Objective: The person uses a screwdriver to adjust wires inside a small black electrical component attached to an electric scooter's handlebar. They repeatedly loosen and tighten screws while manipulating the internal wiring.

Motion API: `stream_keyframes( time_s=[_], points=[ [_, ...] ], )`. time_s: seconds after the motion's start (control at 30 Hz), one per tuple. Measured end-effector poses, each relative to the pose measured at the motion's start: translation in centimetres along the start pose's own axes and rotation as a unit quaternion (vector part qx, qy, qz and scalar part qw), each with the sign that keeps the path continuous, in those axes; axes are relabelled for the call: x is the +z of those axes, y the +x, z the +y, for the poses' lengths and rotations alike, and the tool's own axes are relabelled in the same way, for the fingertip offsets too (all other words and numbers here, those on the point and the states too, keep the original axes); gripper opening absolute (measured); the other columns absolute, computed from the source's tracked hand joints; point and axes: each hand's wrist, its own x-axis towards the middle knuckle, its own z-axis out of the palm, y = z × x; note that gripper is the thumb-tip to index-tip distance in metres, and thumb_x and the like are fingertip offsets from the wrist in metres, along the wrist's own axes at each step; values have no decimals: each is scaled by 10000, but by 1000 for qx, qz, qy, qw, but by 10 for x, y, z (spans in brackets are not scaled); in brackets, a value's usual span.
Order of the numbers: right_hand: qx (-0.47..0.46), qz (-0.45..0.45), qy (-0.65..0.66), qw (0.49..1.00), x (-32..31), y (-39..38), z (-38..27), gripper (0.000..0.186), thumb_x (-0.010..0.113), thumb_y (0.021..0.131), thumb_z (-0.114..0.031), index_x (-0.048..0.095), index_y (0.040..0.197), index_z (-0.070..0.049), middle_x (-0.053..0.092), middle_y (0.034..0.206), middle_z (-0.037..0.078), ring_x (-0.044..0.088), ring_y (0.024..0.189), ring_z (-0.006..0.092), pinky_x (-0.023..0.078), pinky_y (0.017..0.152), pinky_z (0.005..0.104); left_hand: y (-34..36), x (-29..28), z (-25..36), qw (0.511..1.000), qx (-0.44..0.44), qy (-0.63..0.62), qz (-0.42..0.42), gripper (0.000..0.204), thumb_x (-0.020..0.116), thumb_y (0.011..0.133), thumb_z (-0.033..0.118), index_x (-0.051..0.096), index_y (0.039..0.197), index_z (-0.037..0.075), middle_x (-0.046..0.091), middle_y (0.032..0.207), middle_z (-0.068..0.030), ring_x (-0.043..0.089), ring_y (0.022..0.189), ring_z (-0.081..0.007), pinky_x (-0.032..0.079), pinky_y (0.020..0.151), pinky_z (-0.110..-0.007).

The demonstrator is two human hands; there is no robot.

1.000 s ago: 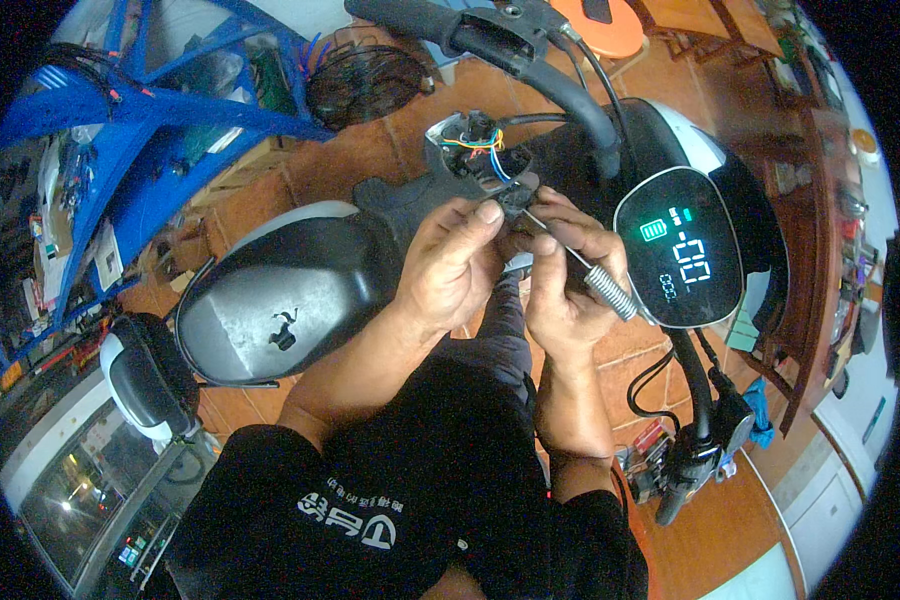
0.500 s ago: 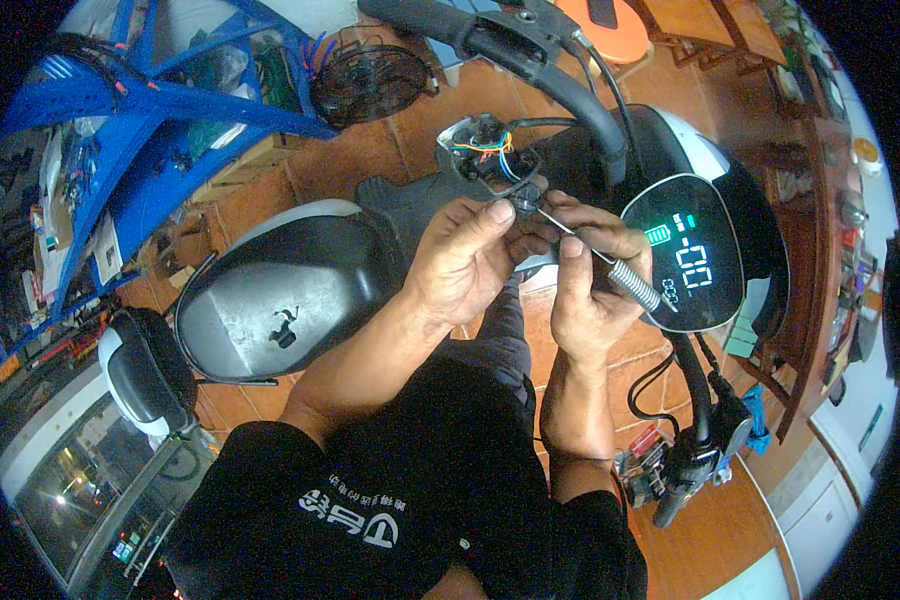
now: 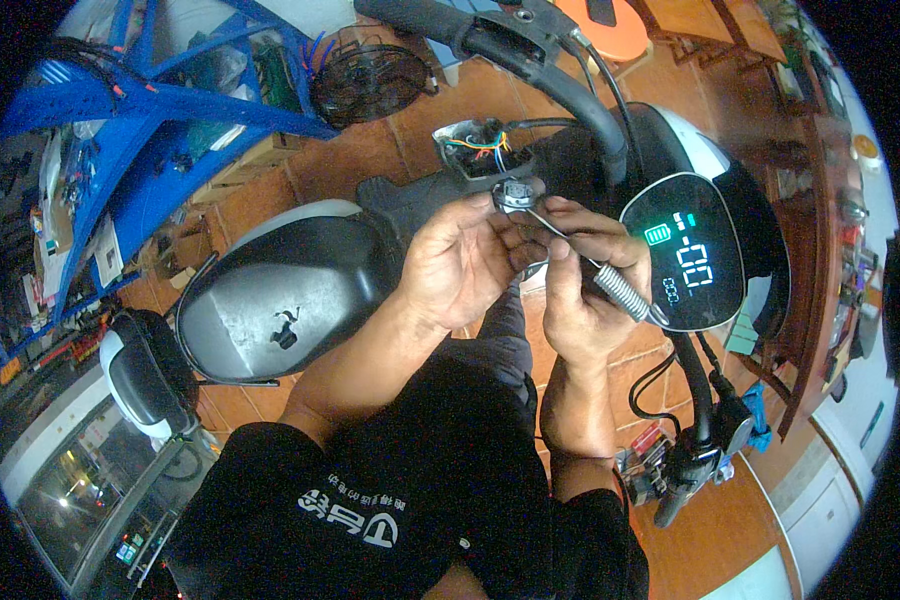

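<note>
Between the thumb and fingertips of my left hand (image 3: pixel 460 255) is a small dark part with a pale, shiny face (image 3: pixel 513 195). My right hand (image 3: pixel 592 285) grips a thin metal pick with a coiled-wire handle (image 3: pixel 622 292), and its slender shaft reaches up to the small part. I cannot tell whether the tip touches it. Just beyond my fingers sits an opened dark handlebar housing (image 3: pixel 487 158), with orange, green and blue wires (image 3: pixel 485 147) exposed inside. A black cable runs from it toward the handlebar (image 3: pixel 590 110).
A lit oval display (image 3: pixel 685 250) stands right of my hands. The lower handlebar grip (image 3: pixel 680 490) hangs at the lower right. A black scooter seat (image 3: pixel 290 290) lies left. Blue shelving (image 3: pixel 160 110), a fan (image 3: pixel 370 82) and an orange-topped stool (image 3: pixel 605 28) are farther off.
The small part has turned so its pale face shows, and my left thumb has drawn down off it. The pick has shifted slightly lower and left with my right hand.
</note>
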Motion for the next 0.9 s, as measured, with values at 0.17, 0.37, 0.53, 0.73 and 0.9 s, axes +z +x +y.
stream_keyframes(
  time_s=[0.17,0.37,0.53,0.73,0.9],
  points=[
    [-11,-10,-18,1000,2,1,3,137,650,819,30,527,871,1,662,918,170,651,934,281,522,826,381,1,2,0,996,30,-76,-25,465,477,938,316,518,1239,-36,616,1129,-208,608,1016,-299,464,927,-420],
    [41,0,38,998,2,-1,6,167,644,834,25,495,901,-10,663,932,179,647,936,261,529,809,366,1,-5,-1,999,35,-19,7,446,462,970,336,529,1222,-26,613,1139,-202,604,1030,-294,469,913,-410],
    [142,25,129,981,5,1,-1,175,614,854,48,467,931,-10,661,943,187,647,876,219,543,728,318,0,-11,4,997,32,67,16,465,482,968,361,520,1231,-21,615,1140,-171,607,1007,-264,468,896,-399],
    [183,-4,80,980,1,5,-1,174,617,850,57,475,930,-5,663,941,171,622,747,147,534,638,280,1,-15,11,991,29,128,0,480,525,951,354,503,1252,-20,619,1120,-138,608,967,-236,472,865,-386],
    [200,-1,118,973,2,7,2,171,608,851,67,474,928,-6,654,913,160,617,712,155,528,605,283,4,-29,16,990,26,130,-52,480,486,968,297,452,1292,-55,585,1190,-202,580,1081,-304,502,858,-417]
  ],
)
